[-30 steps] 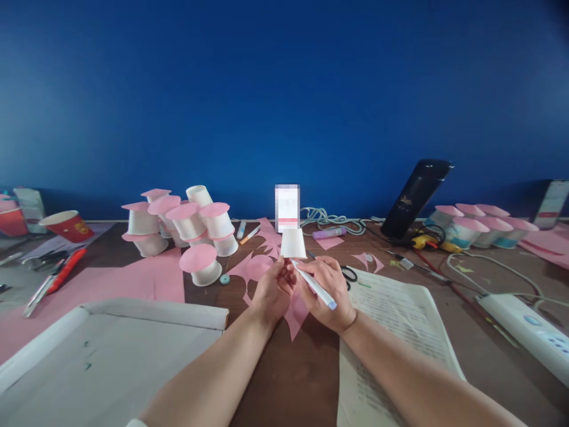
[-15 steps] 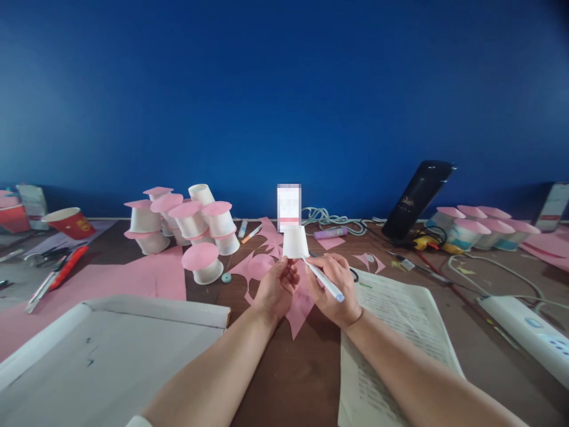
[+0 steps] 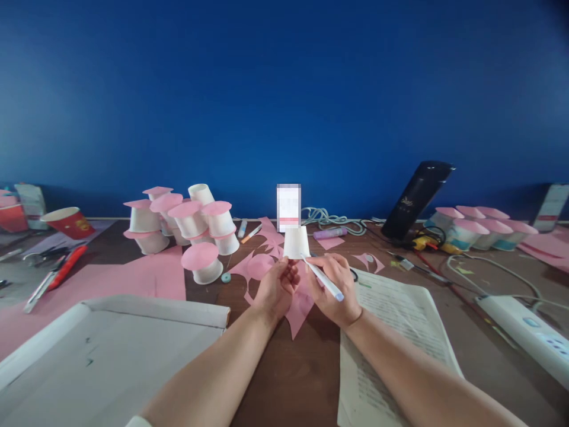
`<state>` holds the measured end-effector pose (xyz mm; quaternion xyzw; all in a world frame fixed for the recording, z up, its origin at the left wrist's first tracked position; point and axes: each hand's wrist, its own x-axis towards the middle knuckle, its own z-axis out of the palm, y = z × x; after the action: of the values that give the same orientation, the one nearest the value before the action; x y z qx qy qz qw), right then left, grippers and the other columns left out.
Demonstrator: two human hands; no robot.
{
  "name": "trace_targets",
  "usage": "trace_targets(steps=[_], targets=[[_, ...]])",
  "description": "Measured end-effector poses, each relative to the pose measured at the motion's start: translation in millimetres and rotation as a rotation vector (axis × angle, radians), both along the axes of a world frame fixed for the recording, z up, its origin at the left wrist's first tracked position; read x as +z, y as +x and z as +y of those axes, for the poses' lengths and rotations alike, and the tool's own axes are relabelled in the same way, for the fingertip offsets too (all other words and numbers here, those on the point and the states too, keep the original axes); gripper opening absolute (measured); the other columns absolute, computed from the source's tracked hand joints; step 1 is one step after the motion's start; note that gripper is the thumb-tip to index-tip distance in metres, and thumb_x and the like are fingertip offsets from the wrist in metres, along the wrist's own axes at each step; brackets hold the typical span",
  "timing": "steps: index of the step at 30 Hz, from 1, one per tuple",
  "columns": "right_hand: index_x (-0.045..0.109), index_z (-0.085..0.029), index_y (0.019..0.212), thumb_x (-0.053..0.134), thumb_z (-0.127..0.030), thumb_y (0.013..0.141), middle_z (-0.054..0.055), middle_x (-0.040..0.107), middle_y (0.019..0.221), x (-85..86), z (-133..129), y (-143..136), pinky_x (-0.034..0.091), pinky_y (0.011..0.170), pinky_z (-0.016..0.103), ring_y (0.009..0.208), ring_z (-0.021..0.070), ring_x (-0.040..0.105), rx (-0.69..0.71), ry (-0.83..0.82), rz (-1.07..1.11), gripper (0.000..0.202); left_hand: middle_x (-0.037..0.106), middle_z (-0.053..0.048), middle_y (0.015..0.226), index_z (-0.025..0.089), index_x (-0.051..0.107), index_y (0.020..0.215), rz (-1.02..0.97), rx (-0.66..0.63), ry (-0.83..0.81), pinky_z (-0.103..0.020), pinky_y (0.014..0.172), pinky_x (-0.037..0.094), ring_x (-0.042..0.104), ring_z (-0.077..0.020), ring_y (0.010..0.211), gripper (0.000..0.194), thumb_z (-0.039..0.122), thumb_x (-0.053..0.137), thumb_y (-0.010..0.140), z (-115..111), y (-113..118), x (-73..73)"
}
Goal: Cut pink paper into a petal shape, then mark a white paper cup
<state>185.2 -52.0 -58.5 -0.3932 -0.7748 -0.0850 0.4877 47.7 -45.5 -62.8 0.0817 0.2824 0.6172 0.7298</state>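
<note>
A small white paper cup is held upside down, wide rim low, over the middle of the table. My left hand is closed on its lower edge, thumb and fingers pinching the rim. In my right hand is a white marker pen with a pale blue end, gripped as for writing. Its tip touches the cup, or nearly so, low on the right side. Pink paper offcuts lie beneath and behind both hands. Any mark on the cup is too small to make out.
Stacked white cups with pink discs stand left, more pink-topped cups right. A cardboard tray, red cutter and red cup are left. Printed sheets, a power strip, cables and a leaning black cylinder are right.
The cup has shifted very slightly to the right. Both hands and the marker pen stay in practically the same place.
</note>
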Motion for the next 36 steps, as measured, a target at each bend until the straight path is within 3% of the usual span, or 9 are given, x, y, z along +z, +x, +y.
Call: trace_targets(steps=[23, 36], targets=[[0.056, -0.022, 0.096, 0.056, -0.017, 0.084, 0.002, 0.070, 0.084, -0.6, -1.0, -0.9, 0.040, 0.092, 0.039, 0.074, 0.0164, 0.064, -0.017, -0.031, -0.028, 0.013, 0.061, -0.005, 0.071, 0.007, 0.064, 0.080, -0.021, 0.044, -0.055, -0.018, 0.059, 0.051, 0.059, -0.0077, 0.060, 0.009, 0.010, 0.056, 0.085, 0.7, 0.2, 2.3], [0.056, -0.021, 0.097, 0.056, -0.017, 0.085, 0.002, 0.071, 0.088, -1.3, -1.8, -1.9, 0.040, 0.092, 0.038, 0.076, 0.0163, 0.064, -0.007, -0.019, -0.010, 0.013, 0.061, -0.006, 0.072, 0.007, 0.064, 0.081, 0.012, -0.028, -0.007, -0.020, 0.063, 0.051, 0.058, -0.0092, 0.062, 0.012, 0.015, 0.057, 0.086, 2.2, -0.8, -3.6]])
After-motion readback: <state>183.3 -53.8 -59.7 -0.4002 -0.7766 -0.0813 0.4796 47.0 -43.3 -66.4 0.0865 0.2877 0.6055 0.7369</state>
